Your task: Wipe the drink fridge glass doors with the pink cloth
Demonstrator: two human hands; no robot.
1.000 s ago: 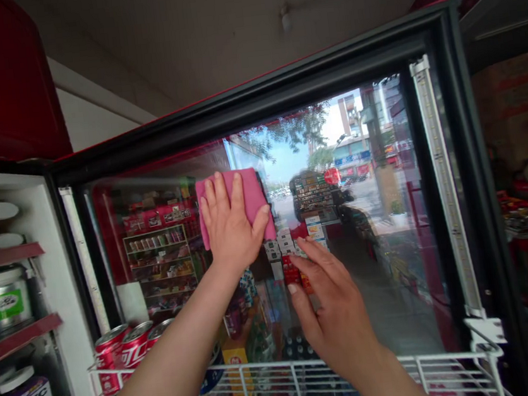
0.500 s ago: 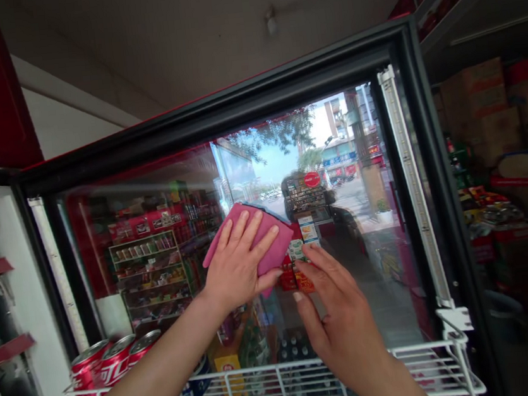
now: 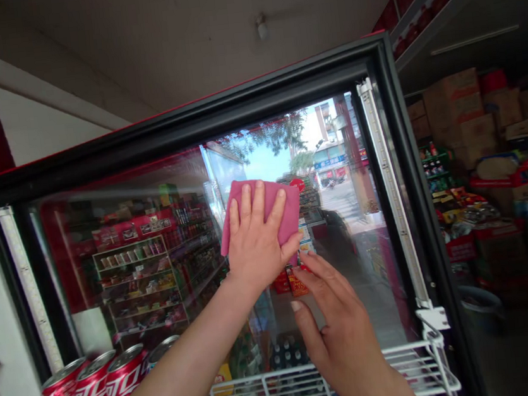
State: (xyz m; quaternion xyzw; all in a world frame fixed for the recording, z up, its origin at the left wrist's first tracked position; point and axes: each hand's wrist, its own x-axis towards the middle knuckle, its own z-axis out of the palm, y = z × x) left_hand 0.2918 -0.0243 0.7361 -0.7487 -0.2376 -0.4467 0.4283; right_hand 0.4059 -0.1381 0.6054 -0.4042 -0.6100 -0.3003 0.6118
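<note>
A pink cloth (image 3: 289, 211) lies against the glass pane (image 3: 184, 169) of an open drinks fridge door. My left hand (image 3: 255, 250) holds it there, palm down with the fingers spread over the fabric and the thumb at its lower right edge. Lower and to the right, my right hand (image 3: 338, 323) is raised in front of the glass with nothing in it, its fingers apart and slightly bent. Whether its fingertips touch the pane I cannot tell. My left forearm passes over the white wire rack and hides part of it.
Several red drink cans (image 3: 92, 389) stand in the white wire rack (image 3: 275, 378) at the door's bottom. A black frame (image 3: 179, 119) with light strips (image 3: 391, 190) surrounds the glass. Stacked cartons (image 3: 453, 100) and a bucket (image 3: 481, 307) are at right. Shelves and a street show in the glass.
My left hand has slid the cloth up and to the right across the glass. My right hand has kept nearly the same pose. The view has shifted slightly to the right.
</note>
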